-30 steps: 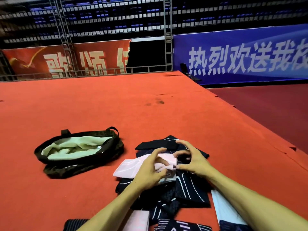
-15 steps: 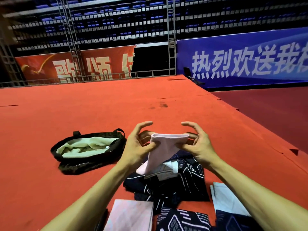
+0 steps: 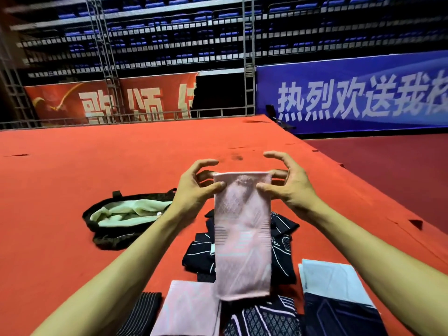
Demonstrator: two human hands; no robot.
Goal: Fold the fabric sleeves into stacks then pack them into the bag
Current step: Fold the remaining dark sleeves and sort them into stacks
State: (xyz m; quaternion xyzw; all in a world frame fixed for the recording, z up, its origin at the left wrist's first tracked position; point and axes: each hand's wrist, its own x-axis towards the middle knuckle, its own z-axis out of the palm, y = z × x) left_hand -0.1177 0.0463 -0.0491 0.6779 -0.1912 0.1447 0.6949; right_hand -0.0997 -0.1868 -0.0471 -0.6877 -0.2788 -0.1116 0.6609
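Pinching the pink sleeve (image 3: 242, 229) at its top corners, left hand (image 3: 194, 190) and right hand (image 3: 289, 187).

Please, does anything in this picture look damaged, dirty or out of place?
Yes. The red carpet has a dark smudge just beyond the pink sleeve, and what looks like a small tear near its right edge. The dark sleeves lie in a crumpled heap, not yet folded.

Thin matt knit pink sleeve (image 3: 242, 229); matt red felt-like carpet (image 3: 97, 166).
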